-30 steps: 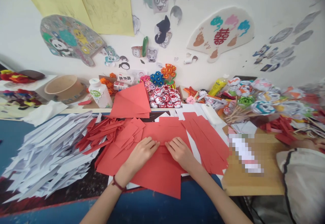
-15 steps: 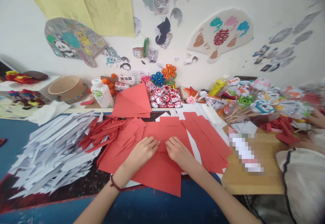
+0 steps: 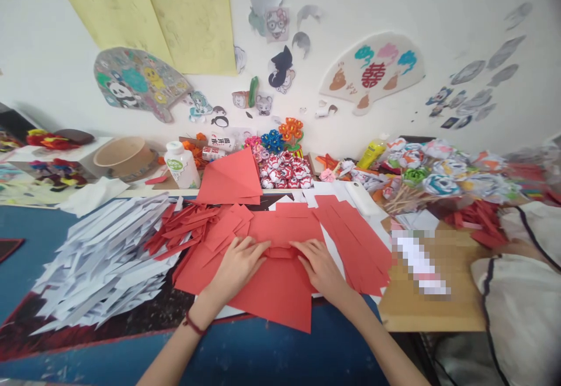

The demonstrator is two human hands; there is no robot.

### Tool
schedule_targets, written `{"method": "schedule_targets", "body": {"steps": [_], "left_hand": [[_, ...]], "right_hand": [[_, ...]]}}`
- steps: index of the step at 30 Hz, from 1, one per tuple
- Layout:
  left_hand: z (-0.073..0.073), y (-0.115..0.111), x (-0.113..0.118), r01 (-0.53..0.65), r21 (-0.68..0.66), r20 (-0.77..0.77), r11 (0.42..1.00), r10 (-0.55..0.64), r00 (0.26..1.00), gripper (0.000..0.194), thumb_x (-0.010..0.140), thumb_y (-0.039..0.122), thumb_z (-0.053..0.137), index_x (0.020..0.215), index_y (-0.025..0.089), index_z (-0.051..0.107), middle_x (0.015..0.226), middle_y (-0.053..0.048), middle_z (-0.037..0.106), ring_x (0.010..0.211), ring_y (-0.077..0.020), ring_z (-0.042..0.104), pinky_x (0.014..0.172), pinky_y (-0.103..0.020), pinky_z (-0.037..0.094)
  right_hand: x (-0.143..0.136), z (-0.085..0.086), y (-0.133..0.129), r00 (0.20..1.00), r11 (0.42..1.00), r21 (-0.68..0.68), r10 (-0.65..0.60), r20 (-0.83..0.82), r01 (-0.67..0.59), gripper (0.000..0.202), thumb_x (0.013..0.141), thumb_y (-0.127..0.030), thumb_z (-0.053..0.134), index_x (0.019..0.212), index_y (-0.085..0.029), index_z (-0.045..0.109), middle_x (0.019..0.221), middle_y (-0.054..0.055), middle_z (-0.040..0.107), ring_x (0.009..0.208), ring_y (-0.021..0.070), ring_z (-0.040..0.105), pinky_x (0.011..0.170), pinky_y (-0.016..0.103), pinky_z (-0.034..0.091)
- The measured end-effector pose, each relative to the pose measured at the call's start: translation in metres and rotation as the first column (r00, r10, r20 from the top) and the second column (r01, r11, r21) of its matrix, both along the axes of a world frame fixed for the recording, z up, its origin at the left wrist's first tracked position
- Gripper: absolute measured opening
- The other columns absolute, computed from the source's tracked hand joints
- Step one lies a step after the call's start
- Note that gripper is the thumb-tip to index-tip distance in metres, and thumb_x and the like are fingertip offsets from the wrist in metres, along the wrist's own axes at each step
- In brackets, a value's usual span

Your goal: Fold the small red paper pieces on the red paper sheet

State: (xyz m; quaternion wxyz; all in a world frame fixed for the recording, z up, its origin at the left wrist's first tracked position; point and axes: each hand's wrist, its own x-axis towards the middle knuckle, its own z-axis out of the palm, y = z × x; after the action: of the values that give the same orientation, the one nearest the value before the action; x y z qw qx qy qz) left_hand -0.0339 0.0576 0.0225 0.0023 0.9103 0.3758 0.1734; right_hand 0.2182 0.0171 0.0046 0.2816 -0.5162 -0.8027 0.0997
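Between my hands lies a small strip of red paper (image 3: 281,252), its near edge lifted into a narrow fold. My left hand (image 3: 239,268) pinches the strip's left end, fingertips bent over it. At the other end my right hand (image 3: 321,269) grips it with thumb and fingers. Larger red sheets (image 3: 274,298) are spread flat beneath both hands. Left of them sit cut red rectangles (image 3: 228,228) and a heap of folded red strips (image 3: 188,225). Long red strips (image 3: 350,240) lie fanned out on the right.
A big pile of folded white paper (image 3: 109,257) covers the left of the blue table (image 3: 245,354). Behind stand a white bottle (image 3: 182,167) and red-and-white paper flowers (image 3: 287,170). On the right, another person's pale sleeve (image 3: 521,292) is beside a wooden board (image 3: 394,310).
The strip's near edge has come up into a fold. My fingers have spread a little and my thumbs now show below it. The other person's hand at right has left view.
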Motion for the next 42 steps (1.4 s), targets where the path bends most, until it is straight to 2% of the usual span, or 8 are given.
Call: {"method": "schedule_targets", "body": {"steps": [3, 6, 10, 15, 20, 29, 33, 42], "left_hand": [[-0.002, -0.002, 0.006, 0.016, 0.025, -0.002, 1.000, -0.016, 1.000, 0.022, 0.098, 0.024, 0.046, 0.113, 0.022, 0.062, 0.108, -0.007, 0.069, 0.100, -0.0222, 0.054, 0.086, -0.037, 0.035], [-0.002, -0.002, 0.009, 0.021, 0.014, 0.026, 1.000, -0.022, 0.999, 0.020, 0.098, 0.023, 0.045, 0.095, 0.022, 0.065, 0.117, -0.003, 0.069, 0.105, -0.0227, 0.053, 0.088, -0.039, 0.033], [-0.004, -0.002, 0.008, -0.009, -0.044, 0.112, 0.999, 0.014, 0.994, 0.021, 0.098, 0.026, 0.046, 0.093, 0.024, 0.067, 0.118, -0.002, 0.069, 0.108, -0.0231, 0.051, 0.089, -0.041, 0.033], [-0.008, 0.000, 0.011, -0.101, -0.156, 0.223, 0.983, 0.135, 0.966, 0.018, 0.094, 0.027, 0.053, 0.085, 0.024, 0.067, 0.120, -0.003, 0.067, 0.108, -0.0244, 0.049, 0.087, -0.042, 0.035], [-0.007, 0.002, 0.019, -0.210, -0.277, 0.270, 0.938, 0.286, 0.919, 0.014, 0.087, 0.029, 0.062, 0.075, 0.023, 0.066, 0.128, -0.003, 0.059, 0.115, -0.0280, 0.045, 0.092, -0.048, 0.034], [-0.007, -0.003, 0.026, -0.302, -0.335, 0.256, 0.892, 0.395, 0.882, 0.014, 0.084, 0.026, 0.062, 0.070, 0.024, 0.064, 0.126, -0.001, 0.059, 0.118, -0.0266, 0.046, 0.096, -0.048, 0.031], [-0.008, -0.002, 0.027, -0.306, -0.331, 0.261, 0.893, 0.398, 0.879, 0.017, 0.086, 0.031, 0.061, 0.071, 0.024, 0.064, 0.125, -0.002, 0.059, 0.117, -0.0266, 0.046, 0.096, -0.049, 0.031], [-0.007, -0.001, 0.030, -0.258, -0.330, 0.263, 0.908, 0.351, 0.899, 0.013, 0.085, 0.022, 0.059, 0.072, 0.022, 0.060, 0.123, -0.003, 0.058, 0.117, -0.0258, 0.046, 0.092, -0.046, 0.031]], "right_hand": [[-0.003, -0.001, -0.002, 0.999, 0.999, 0.051, 0.001, 0.046, -0.003, 0.028, 0.095, -0.015, 0.049, 0.120, -0.021, 0.058, 0.104, 0.010, 0.064, 0.097, 0.0249, 0.056, 0.082, 0.042, 0.050], [-0.008, 0.000, 0.002, 0.994, 0.992, 0.111, 0.041, 0.103, -0.053, 0.013, 0.094, -0.015, 0.053, 0.101, -0.019, 0.063, 0.104, 0.009, 0.067, 0.095, 0.0242, 0.056, 0.084, 0.042, 0.048], [-0.010, -0.002, 0.007, 0.997, 0.989, 0.139, 0.044, 0.057, -0.051, 0.013, 0.095, -0.015, 0.053, 0.090, -0.019, 0.064, 0.097, 0.008, 0.069, 0.091, 0.0231, 0.057, 0.082, 0.041, 0.047], [-0.013, -0.001, 0.010, 0.985, 0.999, 0.014, -0.027, -0.170, 0.030, 0.013, 0.091, -0.015, 0.059, 0.080, -0.020, 0.064, 0.089, 0.005, 0.068, 0.090, 0.0224, 0.057, 0.081, 0.040, 0.047], [-0.015, 0.004, 0.016, 0.913, 0.981, -0.164, -0.160, -0.376, 0.105, 0.017, 0.079, -0.013, 0.069, 0.066, -0.021, 0.062, 0.095, 0.004, 0.066, 0.093, 0.0206, 0.060, 0.085, 0.037, 0.047], [-0.015, 0.006, 0.023, 0.870, 0.961, -0.252, -0.216, -0.443, 0.110, 0.012, 0.073, -0.016, 0.069, 0.064, -0.021, 0.064, 0.093, 0.003, 0.061, 0.089, 0.0190, 0.061, 0.082, 0.033, 0.045], [-0.015, 0.007, 0.023, 0.873, 0.957, -0.270, -0.217, -0.437, 0.102, 0.010, 0.073, -0.016, 0.069, 0.066, -0.021, 0.064, 0.093, 0.003, 0.060, 0.089, 0.0188, 0.061, 0.083, 0.033, 0.045], [-0.014, 0.007, 0.029, 0.900, 0.932, -0.353, -0.222, -0.375, 0.083, 0.013, 0.070, -0.015, 0.071, 0.061, -0.020, 0.063, 0.096, 0.003, 0.058, 0.091, 0.0190, 0.059, 0.084, 0.033, 0.044]]}}
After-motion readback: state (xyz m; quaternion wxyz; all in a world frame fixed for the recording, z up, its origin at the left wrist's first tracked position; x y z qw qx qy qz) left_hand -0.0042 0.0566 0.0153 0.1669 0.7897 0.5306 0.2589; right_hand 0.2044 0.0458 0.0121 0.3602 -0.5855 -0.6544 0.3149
